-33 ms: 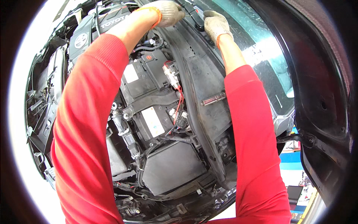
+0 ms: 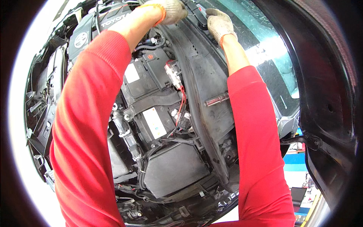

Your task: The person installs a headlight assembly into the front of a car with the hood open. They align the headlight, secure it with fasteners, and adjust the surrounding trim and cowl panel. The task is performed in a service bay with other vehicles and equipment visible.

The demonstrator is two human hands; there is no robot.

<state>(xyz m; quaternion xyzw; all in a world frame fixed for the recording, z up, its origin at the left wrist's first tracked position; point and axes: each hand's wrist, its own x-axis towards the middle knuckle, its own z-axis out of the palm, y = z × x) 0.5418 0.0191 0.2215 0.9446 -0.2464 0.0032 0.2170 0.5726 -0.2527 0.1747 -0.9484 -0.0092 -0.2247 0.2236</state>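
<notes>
Both my hands wear pale, dirt-stained knit gloves with orange cuffs, and reach to the far top of the head view. My left hand (image 2: 173, 11) is over the inner edge of the black cowl panel (image 2: 204, 72), its fingers curled; what they grip is hidden. To its right, my right hand (image 2: 220, 25) has curled fingers at the base of the windshield (image 2: 261, 41). Beside its thumb lies a dark plastic piece (image 2: 197, 17) with a small red spot; I cannot make out whether the hand holds it. A short shiny metal cylinder (image 2: 216, 99) rests on the cowl by my right forearm.
Below my arms is an open engine bay with a black battery (image 2: 140, 81), a fuse-box-like cover (image 2: 176, 170), red wires (image 2: 183, 99) and an engine cover (image 2: 85, 36). A rubber seal (image 2: 193, 102) runs along the cowl. The raised hood (image 2: 321, 68) borders the right side.
My left forearm has shifted very slightly to the left. Both gloved hands stay in nearly the same places.
</notes>
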